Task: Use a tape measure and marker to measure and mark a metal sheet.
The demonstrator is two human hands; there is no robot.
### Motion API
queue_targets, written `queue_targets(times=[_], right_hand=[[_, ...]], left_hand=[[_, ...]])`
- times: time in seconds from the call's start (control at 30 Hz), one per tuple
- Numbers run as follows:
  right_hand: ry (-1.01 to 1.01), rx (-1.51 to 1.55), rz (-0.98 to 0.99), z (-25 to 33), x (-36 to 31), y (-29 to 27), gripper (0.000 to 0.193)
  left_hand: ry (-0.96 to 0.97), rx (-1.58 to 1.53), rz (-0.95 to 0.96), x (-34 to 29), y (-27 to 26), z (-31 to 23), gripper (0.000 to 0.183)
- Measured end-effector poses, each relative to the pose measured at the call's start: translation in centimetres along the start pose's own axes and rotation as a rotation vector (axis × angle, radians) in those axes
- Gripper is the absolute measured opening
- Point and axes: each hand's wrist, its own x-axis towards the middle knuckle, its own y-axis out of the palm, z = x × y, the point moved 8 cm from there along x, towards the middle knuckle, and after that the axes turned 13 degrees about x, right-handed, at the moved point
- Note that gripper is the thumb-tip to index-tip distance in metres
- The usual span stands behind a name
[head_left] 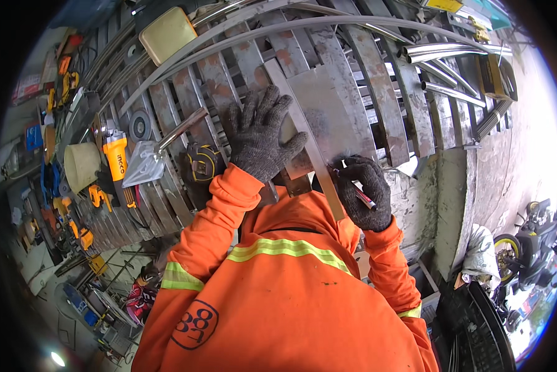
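Observation:
My left hand [263, 133], in a dark grey knitted glove, lies flat with its fingers spread. Its thumb reaches onto a long flat metal strip [304, 127], which slants from the far side of the slatted metal bench toward my body. Under the strip and to its right is a thin grey metal sheet [337, 102]. My right hand [370, 192], gloved the same way, is closed around a slim marker pen [363, 197] with a white and red barrel, beside the strip near the sheet's near edge. The pen's tip is too small to make out.
A black and yellow tape measure [204, 163] sits left of my left hand. Farther left are a yellow angle grinder [115, 158], a grinding disc [140, 125] and a clear plastic bag [145, 164]. Shiny metal tubes [443, 53] lie at the far right, beside a concrete ledge [455, 204].

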Motion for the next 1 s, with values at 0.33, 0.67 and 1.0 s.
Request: queue_targets(times=[0.33,0.67,1.0], right_hand=[[-0.034,-0.036,0.073,0.2,0.4,0.2,0.024],[-0.141,-0.149,0.149,1.3,4.4,1.4,0.020],[-0.293,-0.117,0.115,0.7,12.0,3.6,0.014]], left_hand=[[-0.033,-0.034,0.172,0.3,-0.1,-0.3,0.103],[-0.065,-0.012,0.189,0.2,0.0,-0.3,0.107],[-0.102,0.002,0.217,0.1,0.3,-0.3,0.110]])
